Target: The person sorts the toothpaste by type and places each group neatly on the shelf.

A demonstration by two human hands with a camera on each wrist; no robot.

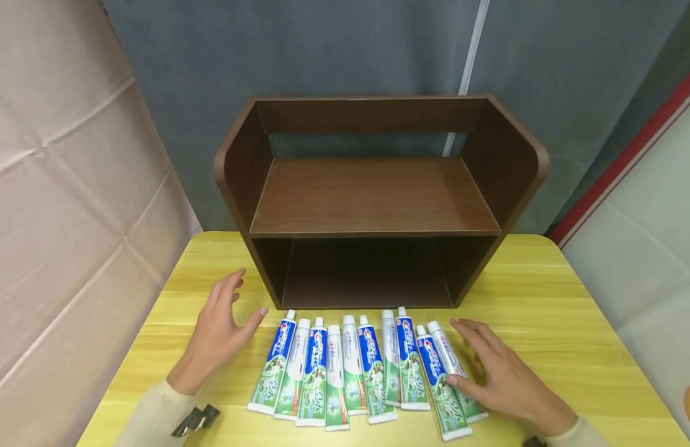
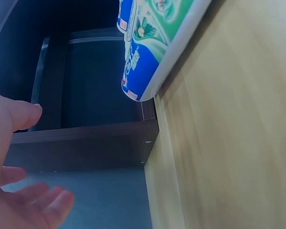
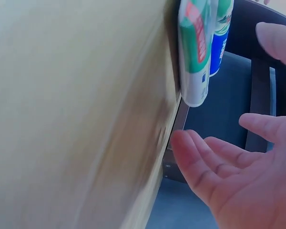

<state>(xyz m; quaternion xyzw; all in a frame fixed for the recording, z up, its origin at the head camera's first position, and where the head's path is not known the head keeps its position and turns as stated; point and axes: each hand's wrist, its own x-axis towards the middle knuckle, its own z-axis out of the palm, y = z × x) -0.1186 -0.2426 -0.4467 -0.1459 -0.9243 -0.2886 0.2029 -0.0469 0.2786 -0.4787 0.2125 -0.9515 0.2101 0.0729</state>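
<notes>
Several toothpaste tubes lie side by side on the table, caps toward the shelf, some blue-and-green and some white-and-green. My left hand (image 1: 218, 332) hovers left of the row, fingers loosely spread and holding nothing; nearest to it is the leftmost blue-and-green toothpaste tube (image 1: 274, 366). At the other end, my right hand (image 1: 504, 375) is beside the rightmost white-and-green tube (image 1: 455, 366), its thumb over the tubes in the head view. In the right wrist view its relaxed fingers (image 3: 214, 164) stand apart from the white-and-green tube's capless-looking end.
Behind the row stands a dark brown two-tier shelf (image 1: 373, 195), its upper board and lower compartment bare. The yellow wood-grain table (image 1: 551, 310) extends to both sides. A grey curtain (image 1: 350, 49) hangs at the back, with pale fabric (image 1: 60, 205) on the left.
</notes>
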